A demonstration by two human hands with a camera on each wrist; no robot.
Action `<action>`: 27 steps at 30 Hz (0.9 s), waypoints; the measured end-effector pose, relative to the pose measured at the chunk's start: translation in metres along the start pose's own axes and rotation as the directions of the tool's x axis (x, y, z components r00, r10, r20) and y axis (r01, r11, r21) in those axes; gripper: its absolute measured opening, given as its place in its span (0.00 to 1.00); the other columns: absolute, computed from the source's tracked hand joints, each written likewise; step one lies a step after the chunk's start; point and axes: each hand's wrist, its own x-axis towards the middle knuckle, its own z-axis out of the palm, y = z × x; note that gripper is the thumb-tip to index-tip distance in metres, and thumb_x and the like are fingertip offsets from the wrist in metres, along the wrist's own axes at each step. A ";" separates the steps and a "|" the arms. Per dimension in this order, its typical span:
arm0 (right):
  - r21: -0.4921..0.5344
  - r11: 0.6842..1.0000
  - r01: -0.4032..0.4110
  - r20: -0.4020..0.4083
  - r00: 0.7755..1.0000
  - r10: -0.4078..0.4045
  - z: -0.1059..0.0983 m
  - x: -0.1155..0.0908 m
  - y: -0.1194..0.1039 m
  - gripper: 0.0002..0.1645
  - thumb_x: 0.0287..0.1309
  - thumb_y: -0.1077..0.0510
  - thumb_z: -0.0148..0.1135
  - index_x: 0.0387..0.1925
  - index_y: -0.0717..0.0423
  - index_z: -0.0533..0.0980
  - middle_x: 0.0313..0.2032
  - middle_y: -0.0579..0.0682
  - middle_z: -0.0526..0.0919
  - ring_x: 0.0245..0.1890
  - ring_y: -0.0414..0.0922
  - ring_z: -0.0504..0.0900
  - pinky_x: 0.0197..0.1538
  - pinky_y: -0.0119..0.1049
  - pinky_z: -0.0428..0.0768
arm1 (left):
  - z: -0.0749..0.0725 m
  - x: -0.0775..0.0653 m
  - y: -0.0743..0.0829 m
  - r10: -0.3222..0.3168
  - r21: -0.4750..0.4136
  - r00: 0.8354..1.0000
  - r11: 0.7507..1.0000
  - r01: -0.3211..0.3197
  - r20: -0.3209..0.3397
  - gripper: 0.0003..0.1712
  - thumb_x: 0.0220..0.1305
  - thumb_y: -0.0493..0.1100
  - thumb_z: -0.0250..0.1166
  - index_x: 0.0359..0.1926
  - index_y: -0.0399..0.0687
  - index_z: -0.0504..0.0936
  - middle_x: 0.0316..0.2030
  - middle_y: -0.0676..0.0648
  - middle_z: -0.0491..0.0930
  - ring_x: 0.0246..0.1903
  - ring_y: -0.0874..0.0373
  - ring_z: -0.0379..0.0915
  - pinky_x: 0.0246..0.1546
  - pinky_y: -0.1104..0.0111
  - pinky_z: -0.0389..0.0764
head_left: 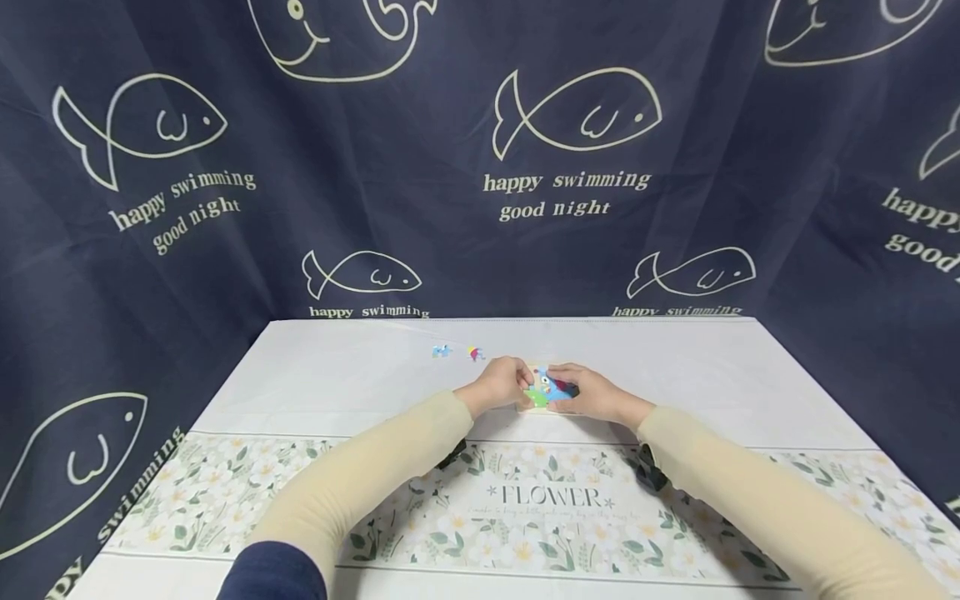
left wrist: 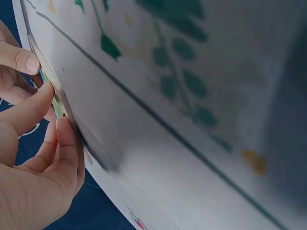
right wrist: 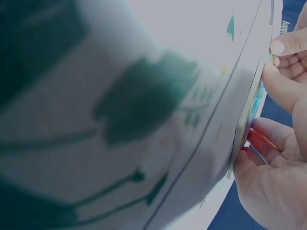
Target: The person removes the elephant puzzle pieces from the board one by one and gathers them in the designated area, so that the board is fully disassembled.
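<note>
A small jigsaw puzzle [head_left: 542,393] in a pale wooden tray lies on the white table, with blue, green and dark red parts and a cartoon eye. My right hand [head_left: 592,393] grips its right end, fingers at the far side and thumb at the near side. At the left end, my left hand [head_left: 498,385] holds the puzzle with curled fingers, the thumb low at the near edge. In the left wrist view, fingertips of the left hand [left wrist: 43,167] press along the thin tray edge [left wrist: 62,98]. I cannot tell if a loose piece is under them.
Two loose puzzle pieces lie beyond the left hand: a light blue one [head_left: 441,351] and a yellow, pink and blue one [head_left: 475,353]. A flower-printed band [head_left: 525,533] crosses the tablecloth in front. Behind the table hangs a dark blue curtain [head_left: 450,167] with fish drawings.
</note>
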 end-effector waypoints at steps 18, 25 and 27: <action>-0.009 1.000 -0.007 0.012 1.000 0.007 0.000 0.002 -0.002 0.38 0.61 0.57 0.64 0.68 0.66 0.62 0.70 0.64 0.59 0.70 0.65 0.56 0.70 0.60 0.58 | 0.000 0.001 0.000 -0.033 -0.002 0.999 0.999 0.033 -0.005 0.16 0.46 0.31 0.76 0.37 0.39 0.81 0.28 0.54 0.74 0.29 0.63 0.67 0.36 0.75 0.72; -0.016 1.000 0.006 0.018 1.000 -0.005 -0.001 0.000 -0.002 0.37 0.62 0.58 0.62 0.68 0.67 0.62 0.70 0.65 0.59 0.70 0.65 0.56 0.70 0.61 0.57 | -0.001 0.000 0.002 -0.071 -0.040 0.997 0.997 0.070 -0.027 0.14 0.47 0.32 0.76 0.37 0.40 0.83 0.25 0.53 0.73 0.28 0.62 0.67 0.32 0.75 0.71; -0.021 1.000 0.008 0.019 1.000 -0.007 -0.002 0.000 -0.002 0.37 0.62 0.58 0.62 0.68 0.67 0.62 0.70 0.65 0.59 0.70 0.66 0.56 0.70 0.61 0.57 | -0.001 0.000 0.003 -0.089 -0.058 0.996 0.994 0.087 -0.026 0.14 0.47 0.32 0.75 0.37 0.41 0.83 0.25 0.53 0.73 0.29 0.62 0.67 0.32 0.74 0.70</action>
